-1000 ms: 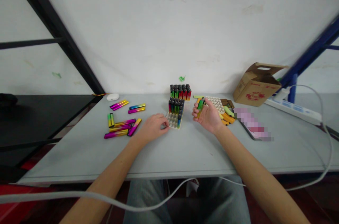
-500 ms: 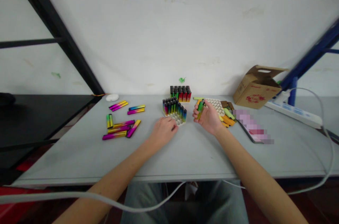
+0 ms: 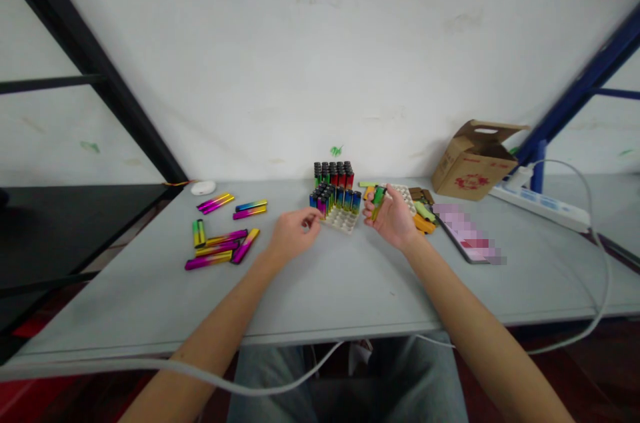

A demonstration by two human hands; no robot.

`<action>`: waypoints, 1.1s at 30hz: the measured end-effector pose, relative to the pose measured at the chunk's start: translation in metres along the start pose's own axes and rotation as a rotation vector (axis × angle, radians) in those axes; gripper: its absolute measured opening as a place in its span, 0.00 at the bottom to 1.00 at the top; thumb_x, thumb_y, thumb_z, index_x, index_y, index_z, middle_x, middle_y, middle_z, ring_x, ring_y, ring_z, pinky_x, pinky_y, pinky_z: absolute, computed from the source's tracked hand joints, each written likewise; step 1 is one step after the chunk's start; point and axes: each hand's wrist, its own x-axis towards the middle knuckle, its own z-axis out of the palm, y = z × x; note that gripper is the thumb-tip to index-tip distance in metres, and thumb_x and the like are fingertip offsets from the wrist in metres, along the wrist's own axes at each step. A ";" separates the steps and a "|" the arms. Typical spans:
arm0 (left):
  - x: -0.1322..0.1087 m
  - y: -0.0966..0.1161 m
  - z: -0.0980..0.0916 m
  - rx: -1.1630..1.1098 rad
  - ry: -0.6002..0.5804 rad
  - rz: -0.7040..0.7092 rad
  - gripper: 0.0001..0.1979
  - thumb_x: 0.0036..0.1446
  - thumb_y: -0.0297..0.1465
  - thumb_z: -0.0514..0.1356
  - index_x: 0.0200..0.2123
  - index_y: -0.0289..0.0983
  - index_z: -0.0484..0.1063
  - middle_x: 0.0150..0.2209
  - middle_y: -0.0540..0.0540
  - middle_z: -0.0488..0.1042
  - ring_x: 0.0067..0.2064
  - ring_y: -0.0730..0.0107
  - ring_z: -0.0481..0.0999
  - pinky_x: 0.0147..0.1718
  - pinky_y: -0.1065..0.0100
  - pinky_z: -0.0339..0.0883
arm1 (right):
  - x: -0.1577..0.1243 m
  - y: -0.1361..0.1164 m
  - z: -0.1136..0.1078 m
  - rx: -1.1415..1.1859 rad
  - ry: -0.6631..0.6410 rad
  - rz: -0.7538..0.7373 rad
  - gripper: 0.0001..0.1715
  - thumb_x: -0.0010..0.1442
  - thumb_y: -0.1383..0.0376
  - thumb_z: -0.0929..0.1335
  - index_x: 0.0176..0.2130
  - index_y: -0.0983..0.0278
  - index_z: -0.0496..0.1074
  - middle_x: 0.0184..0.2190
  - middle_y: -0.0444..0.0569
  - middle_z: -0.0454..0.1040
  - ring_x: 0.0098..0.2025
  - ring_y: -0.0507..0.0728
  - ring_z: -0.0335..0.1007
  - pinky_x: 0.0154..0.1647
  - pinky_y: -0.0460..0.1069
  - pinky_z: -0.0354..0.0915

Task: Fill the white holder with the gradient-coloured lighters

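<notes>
Slim metallic-gradient tubes with black tops, which look like lighters [image 3: 341, 196], stand upright in a white tray with round holes [image 3: 342, 220]; its front right holes show bare. My left hand [image 3: 294, 234] is at the tray's left front corner, fingers curled and thumb drawn in, close to a magenta lighter [image 3: 322, 207]. What its fingertips hold, if anything, is hidden. My right hand [image 3: 396, 220] is raised palm-up just right of the tray, its fingers wrapped round green and yellow lighters [image 3: 379, 200].
More lighters [image 3: 220, 246] lie loose on the left, near a white case [image 3: 203, 188]. A second block of upright lighters [image 3: 334, 173] stands behind. Another white tray [image 3: 403, 195], orange pieces [image 3: 424, 223], a phone [image 3: 465, 236], an open carton [image 3: 470, 163] and a power strip [image 3: 545, 204] occupy the right.
My left hand has drawn back leftward from over the tray, uncovering its front. The tray of lighters now sits at a different angle. My right hand keeps its hold on the lighters.
</notes>
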 end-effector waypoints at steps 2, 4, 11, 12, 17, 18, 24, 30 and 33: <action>0.008 -0.019 -0.011 0.010 0.069 -0.109 0.18 0.51 0.28 0.58 0.47 0.37 0.70 0.32 0.49 0.77 0.32 0.69 0.76 0.37 0.65 0.72 | 0.000 0.000 0.001 -0.005 0.006 -0.009 0.21 0.59 0.47 0.62 0.30 0.62 0.65 0.22 0.42 0.62 0.23 0.51 0.61 0.21 0.45 0.58; 0.016 -0.035 -0.015 -0.029 0.068 -0.149 0.35 0.46 0.30 0.63 0.59 0.36 0.59 0.43 0.43 0.76 0.43 0.63 0.77 0.43 0.61 0.72 | 0.000 0.001 0.002 -0.034 0.014 0.005 0.22 0.59 0.47 0.62 0.29 0.62 0.64 0.21 0.42 0.61 0.22 0.51 0.60 0.20 0.44 0.57; 0.029 -0.054 0.008 -0.424 -0.188 -0.257 0.52 0.43 0.39 0.69 0.65 0.32 0.45 0.63 0.26 0.59 0.63 0.47 0.63 0.59 0.48 0.60 | 0.005 0.018 0.000 -0.554 0.064 0.083 0.29 0.59 0.43 0.56 0.22 0.62 0.59 0.24 0.47 0.70 0.16 0.47 0.48 0.14 0.44 0.39; 0.029 -0.054 0.011 -0.454 -0.200 -0.286 0.52 0.43 0.39 0.69 0.66 0.32 0.45 0.63 0.26 0.58 0.62 0.46 0.63 0.59 0.47 0.59 | 0.006 0.021 -0.002 -0.677 0.120 0.051 0.30 0.60 0.43 0.56 0.22 0.62 0.60 0.25 0.48 0.71 0.16 0.48 0.50 0.15 0.44 0.42; 0.022 -0.052 0.011 -0.521 -0.224 -0.338 0.52 0.42 0.39 0.70 0.65 0.31 0.47 0.62 0.26 0.61 0.58 0.47 0.70 0.58 0.44 0.59 | 0.009 0.029 -0.008 -1.367 0.330 -0.178 0.31 0.63 0.46 0.55 0.22 0.63 0.64 0.21 0.49 0.68 0.26 0.55 0.63 0.29 0.48 0.56; 0.020 -0.050 0.011 -0.519 -0.228 -0.327 0.51 0.42 0.38 0.69 0.65 0.30 0.48 0.61 0.26 0.63 0.57 0.47 0.70 0.58 0.45 0.60 | 0.008 0.030 -0.008 -1.440 0.343 -0.191 0.31 0.63 0.46 0.55 0.22 0.63 0.64 0.21 0.49 0.68 0.28 0.56 0.65 0.31 0.48 0.56; 0.003 -0.022 0.011 -0.411 -0.175 -0.243 0.43 0.47 0.31 0.65 0.65 0.34 0.51 0.61 0.33 0.64 0.58 0.51 0.71 0.58 0.50 0.62 | 0.006 0.026 -0.008 -1.553 0.344 -0.156 0.32 0.65 0.47 0.52 0.22 0.62 0.64 0.23 0.52 0.71 0.30 0.59 0.68 0.33 0.49 0.57; -0.016 -0.007 0.001 -0.193 -0.135 -0.240 0.37 0.51 0.31 0.62 0.64 0.39 0.54 0.57 0.37 0.69 0.46 0.58 0.79 0.51 0.54 0.70 | 0.008 0.026 -0.012 -1.469 0.225 -0.309 0.28 0.64 0.47 0.56 0.25 0.62 0.66 0.28 0.52 0.72 0.34 0.58 0.69 0.38 0.50 0.59; -0.014 -0.014 -0.006 -0.037 -0.139 -0.186 0.39 0.51 0.36 0.63 0.65 0.38 0.52 0.53 0.38 0.73 0.46 0.58 0.78 0.52 0.53 0.68 | 0.009 0.021 -0.010 -1.246 0.294 -0.469 0.26 0.60 0.46 0.59 0.26 0.62 0.65 0.31 0.52 0.71 0.36 0.57 0.67 0.36 0.49 0.60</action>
